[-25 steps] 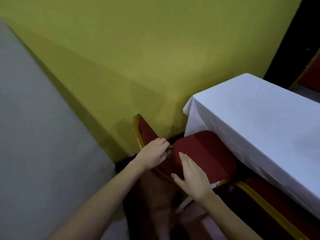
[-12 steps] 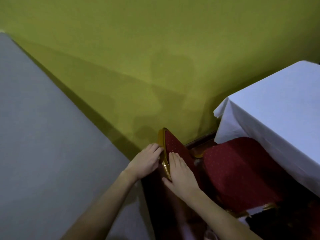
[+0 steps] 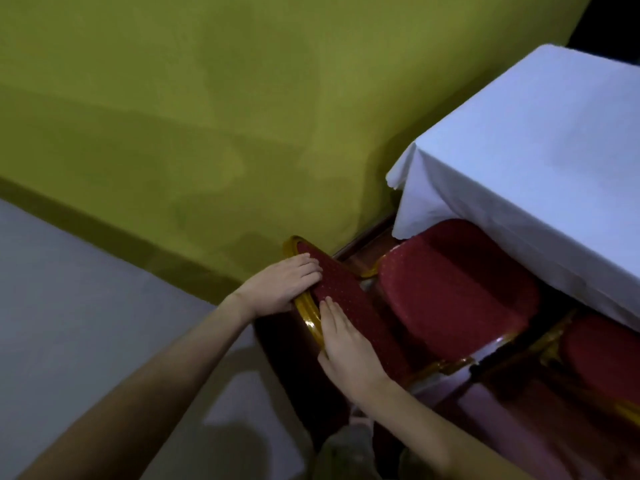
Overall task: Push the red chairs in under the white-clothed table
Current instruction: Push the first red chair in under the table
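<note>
Left hand (image 3: 282, 287) curling over the gold-framed top of the red chair's backrest (image 3: 341, 299), right hand (image 3: 346, 344) lying flat and open against its front, chair seat (image 3: 453, 289) sitting partly under the white-clothed worktop (image 3: 540, 161), second red seat (image 3: 602, 358) showing just beside it, green wall (image 3: 242, 116) standing behind.

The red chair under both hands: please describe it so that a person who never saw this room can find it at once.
Start at the white-clothed table on the right, near the yellow-green wall. At its corner nearest that wall stands the red chair, its seat partly under the cloth. Unlike the neighbouring red chair further right, its gold-framed backrest is touched by the left hand and right hand.
</note>
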